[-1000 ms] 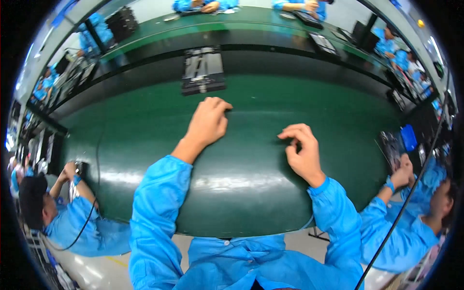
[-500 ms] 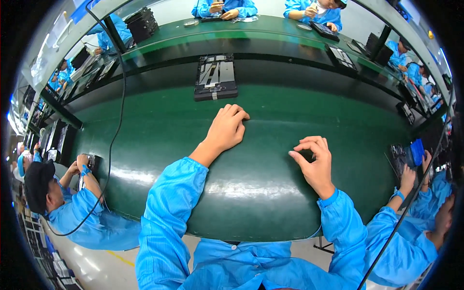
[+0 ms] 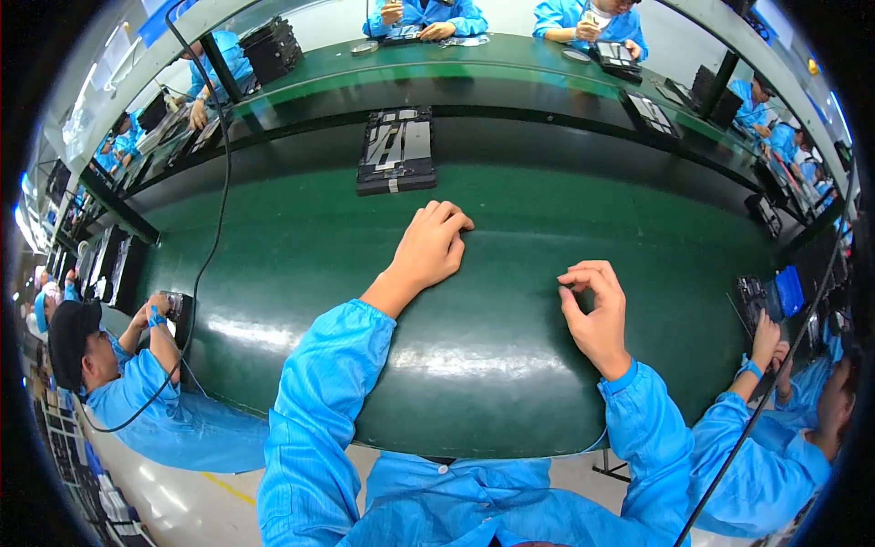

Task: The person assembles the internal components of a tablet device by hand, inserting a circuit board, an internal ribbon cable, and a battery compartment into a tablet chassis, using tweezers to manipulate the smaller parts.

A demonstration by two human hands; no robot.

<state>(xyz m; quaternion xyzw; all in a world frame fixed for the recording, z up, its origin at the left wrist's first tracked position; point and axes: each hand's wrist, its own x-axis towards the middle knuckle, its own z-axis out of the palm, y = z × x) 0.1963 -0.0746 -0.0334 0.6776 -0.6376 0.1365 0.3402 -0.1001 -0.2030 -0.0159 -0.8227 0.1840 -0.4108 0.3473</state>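
My left hand point(image 3: 428, 246) rests palm down near the middle of the green tabletop point(image 3: 492, 410), fingers loosely bent and a little apart, with nothing visible in it. To its right, my right hand point(image 3: 597, 314) is held with thumb and fingers curved toward each other. A gap shows between thumb tip and fingertips, and no object is seen there. Just beyond my left hand lies an opened tablet-like device point(image 3: 398, 146) in a black frame, its silver and black inner parts facing up. Neither hand touches it.
A raised shelf point(image 3: 547, 118) runs across the far side, with another opened device point(image 3: 650, 111) on it. A co-worker point(image 3: 118, 365) sits at the left and another point(image 3: 775, 447) at the right. Black cables point(image 3: 223, 182) hang at both sides. Stacked black trays point(image 3: 271, 47) stand far left.
The opened device has shifted slightly left. My right thumb has drawn a little closer to the fingers. My left hand stays nearly still. The right co-worker's hands have moved lower, off the blue piece.
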